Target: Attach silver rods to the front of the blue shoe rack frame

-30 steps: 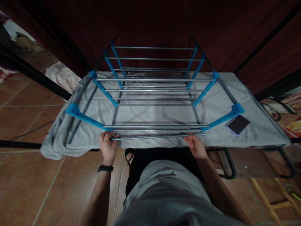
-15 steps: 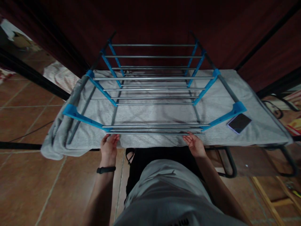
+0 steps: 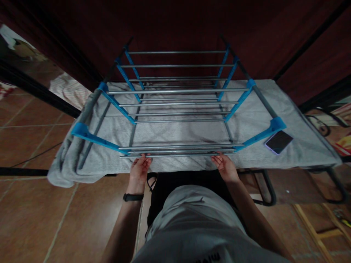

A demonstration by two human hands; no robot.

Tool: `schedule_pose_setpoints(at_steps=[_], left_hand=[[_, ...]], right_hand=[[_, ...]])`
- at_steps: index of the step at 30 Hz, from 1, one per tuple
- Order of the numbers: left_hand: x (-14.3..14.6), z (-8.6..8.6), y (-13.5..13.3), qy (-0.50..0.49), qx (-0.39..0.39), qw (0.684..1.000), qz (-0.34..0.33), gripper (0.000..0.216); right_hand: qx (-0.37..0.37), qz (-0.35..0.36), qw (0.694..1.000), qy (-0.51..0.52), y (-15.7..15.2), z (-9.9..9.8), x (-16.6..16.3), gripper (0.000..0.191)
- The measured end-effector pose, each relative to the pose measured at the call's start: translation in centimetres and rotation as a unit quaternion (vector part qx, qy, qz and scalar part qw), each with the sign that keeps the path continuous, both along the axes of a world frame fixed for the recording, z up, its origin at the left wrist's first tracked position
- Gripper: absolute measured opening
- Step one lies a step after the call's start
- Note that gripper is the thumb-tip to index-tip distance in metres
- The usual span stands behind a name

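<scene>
A shoe rack (image 3: 175,91) with blue plastic side pieces and thin metal rods lies on its back on a grey cloth (image 3: 301,146). My left hand (image 3: 139,168), with a black band on the wrist, reaches up to the nearest metal rod (image 3: 178,155); its fingers are stretched out and touch the rod from below. My right hand (image 3: 226,166) is at the rod's right part, palm up, with fingertips curled on it. This rod lies level, close under two other rods at the rack's near end.
A phone (image 3: 279,141) lies on the cloth by the rack's near right corner. The cloth covers a low metal-framed cot (image 3: 267,190). A dark red curtain hangs behind. Tiled floor lies to the left, and a wooden frame (image 3: 312,233) at the lower right.
My left hand let go of the rod's left end, opened, and slid right along it. The rod, tilted before, now lies level against the others. My right hand stayed in place.
</scene>
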State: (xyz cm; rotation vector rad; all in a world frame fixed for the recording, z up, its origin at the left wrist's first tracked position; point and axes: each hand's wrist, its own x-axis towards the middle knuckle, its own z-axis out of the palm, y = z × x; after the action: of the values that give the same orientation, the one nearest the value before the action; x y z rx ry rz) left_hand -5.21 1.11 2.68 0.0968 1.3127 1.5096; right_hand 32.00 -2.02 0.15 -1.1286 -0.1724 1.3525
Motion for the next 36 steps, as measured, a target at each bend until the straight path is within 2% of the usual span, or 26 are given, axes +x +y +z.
schedule_pose_setpoints(at_steps=[3,9,14,23,36], left_hand=[[-0.1,0.1,-0.1,0.010,0.022,1.000,0.017,0.015],[-0.3,0.1,-0.6,0.028,0.123,0.992,-0.012,0.018],[0.3,-0.1,-0.6,0.044,0.122,0.991,-0.045,0.021],[2.1,0.4,-0.5,0.059,0.133,0.984,-0.098,0.029],[2.5,-0.6,-0.3,0.053,0.124,0.986,-0.093,0.028]], right_hand=[[-0.003,-0.024,1.000,-0.002,0.1,0.2,0.5,0.008],[0.004,-0.027,1.000,-0.002,0.1,0.4,1.1,0.010],[0.019,-0.024,1.000,-0.004,0.1,0.3,0.7,0.013],[0.055,-0.027,0.998,-0.002,0.4,-0.1,0.1,0.018],[0.045,-0.038,0.998,-0.005,0.3,-0.4,-0.2,0.018]])
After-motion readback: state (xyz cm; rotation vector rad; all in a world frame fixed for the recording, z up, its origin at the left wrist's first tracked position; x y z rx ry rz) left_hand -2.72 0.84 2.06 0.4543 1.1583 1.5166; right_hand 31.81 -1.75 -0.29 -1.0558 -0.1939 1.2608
